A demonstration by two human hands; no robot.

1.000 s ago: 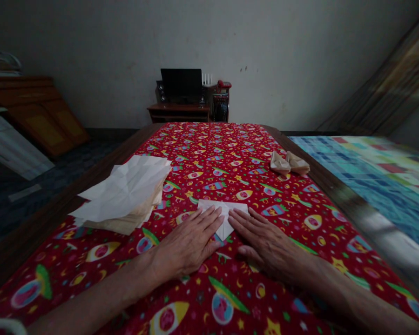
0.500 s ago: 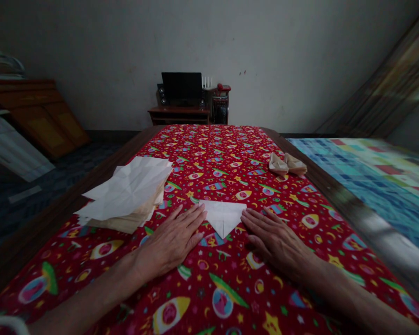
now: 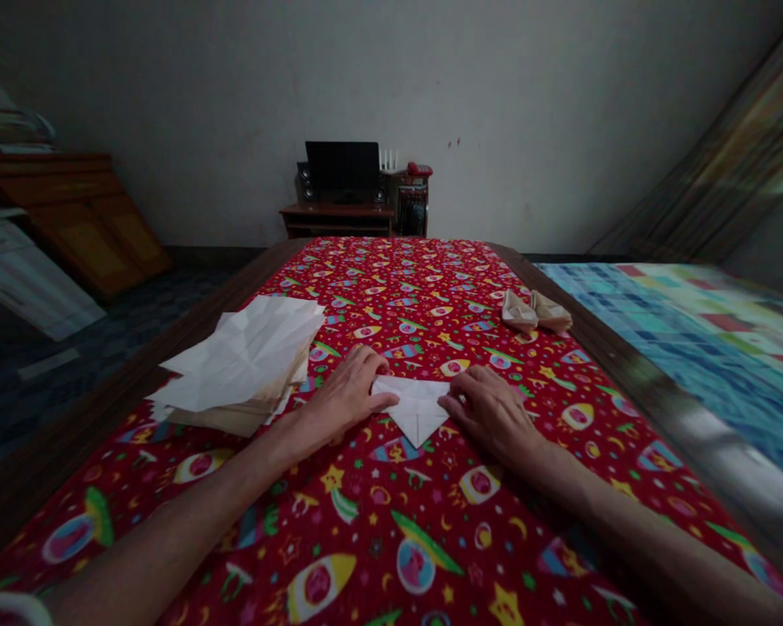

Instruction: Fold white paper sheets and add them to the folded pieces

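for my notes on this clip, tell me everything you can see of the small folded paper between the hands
The folded paper is white, thin-looking and roughly triangular, with a long straight edge away from the person and a point toward them. Fold lines cross its face, one running down toward the point. It lies on the red patterned cloth. The left hand holds its left corner and the right hand its right, partly hiding both.

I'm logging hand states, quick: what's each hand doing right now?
Left hand: closed, holding the left corner of the folded paper.
Right hand: closed, holding the right corner of the folded paper.
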